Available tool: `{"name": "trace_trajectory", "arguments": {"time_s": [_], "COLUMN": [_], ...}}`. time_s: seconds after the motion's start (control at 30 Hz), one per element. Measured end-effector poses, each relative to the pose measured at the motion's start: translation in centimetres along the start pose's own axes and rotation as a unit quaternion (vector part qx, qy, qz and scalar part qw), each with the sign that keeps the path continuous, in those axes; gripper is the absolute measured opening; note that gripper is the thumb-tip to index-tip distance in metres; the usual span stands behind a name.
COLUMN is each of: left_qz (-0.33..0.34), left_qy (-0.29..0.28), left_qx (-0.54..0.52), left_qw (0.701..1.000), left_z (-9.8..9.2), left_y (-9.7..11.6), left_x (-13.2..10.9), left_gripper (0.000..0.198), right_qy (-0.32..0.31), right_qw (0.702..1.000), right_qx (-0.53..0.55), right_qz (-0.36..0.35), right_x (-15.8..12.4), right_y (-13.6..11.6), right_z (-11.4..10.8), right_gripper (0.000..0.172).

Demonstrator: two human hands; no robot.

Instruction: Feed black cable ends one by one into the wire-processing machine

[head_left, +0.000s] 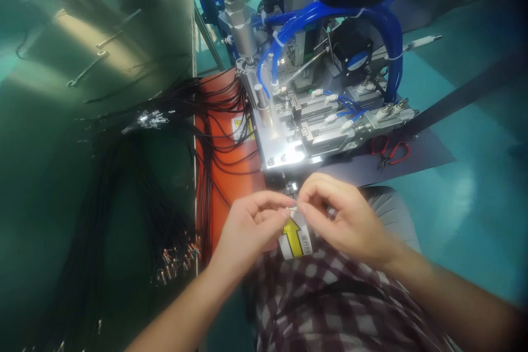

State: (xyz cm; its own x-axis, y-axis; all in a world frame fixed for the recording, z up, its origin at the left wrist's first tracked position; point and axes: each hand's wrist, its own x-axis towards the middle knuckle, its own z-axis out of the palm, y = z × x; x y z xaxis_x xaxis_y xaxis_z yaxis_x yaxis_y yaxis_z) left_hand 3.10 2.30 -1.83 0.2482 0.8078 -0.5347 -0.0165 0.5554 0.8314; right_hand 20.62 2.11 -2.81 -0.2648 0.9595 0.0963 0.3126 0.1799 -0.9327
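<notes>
In front of the machine, my left hand (258,220) is closed in a pinch, thumb against forefinger. My right hand (340,214) pinches at the same spot, and the fingertips of both hands almost meet. Between them shows a small pale, thin piece (293,208), too small to name. Just below the fingertips is a white label with a yellow arrow (293,239). The metal machine fixture (284,157), with its bright front edge, stands right beyond my hands.
Black cables (214,148) drape over the orange surface (231,176) to the left; a bundle with silvery ends (150,119) lies on the dark green surface. Blue air hoses (330,11) arch over the fixture. Red-handled pliers (390,155) lie to the right.
</notes>
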Motion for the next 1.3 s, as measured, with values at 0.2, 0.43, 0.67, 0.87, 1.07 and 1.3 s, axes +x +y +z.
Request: {"name": "trace_trajectory", "arguments": {"time_s": [0.2, 0.43, 0.67, 0.87, 1.07, 1.3], "left_qz": [0.007, -0.007, -0.022, -0.019, 0.0, 0.001], "left_qy": [0.003, 0.029, 0.034, 0.052, 0.059, 0.044], "left_qx": [0.006, 0.019, 0.042, 0.015, 0.001, 0.027], "left_qw": [1.0, 0.999, 0.998, 0.998, 0.998, 0.999], "left_z": [0.05, -0.01, 0.27, 0.16, -0.13, -0.01], "left_y": [-0.26, -0.3, 0.22, 0.18, 0.02, 0.16], "left_x": [-0.09, 0.13, 0.01, 0.14, 0.35, 0.28], "left_gripper": [0.01, 0.019, 0.022, 0.02, 0.019, 0.021], "right_qy": [-0.03, -0.018, -0.027, -0.017, -0.017, 0.001], "right_qw": [0.978, 0.99, 0.997, 0.986, 0.983, 0.997], "right_qx": [0.144, 0.089, 0.037, 0.103, 0.114, 0.029], "right_qz": [0.148, 0.105, 0.062, 0.129, 0.144, 0.068], "right_x": [0.16, 0.22, 0.23, 0.49, -0.35, -0.21], "right_y": [0.24, 0.18, -0.06, 0.41, 0.21, -0.16], "right_z": [0.36, 0.37, 0.19, 0.03, 0.7, 0.83], "right_gripper": [0.014, 0.013, 0.014, 0.012, 0.012, 0.013]}}
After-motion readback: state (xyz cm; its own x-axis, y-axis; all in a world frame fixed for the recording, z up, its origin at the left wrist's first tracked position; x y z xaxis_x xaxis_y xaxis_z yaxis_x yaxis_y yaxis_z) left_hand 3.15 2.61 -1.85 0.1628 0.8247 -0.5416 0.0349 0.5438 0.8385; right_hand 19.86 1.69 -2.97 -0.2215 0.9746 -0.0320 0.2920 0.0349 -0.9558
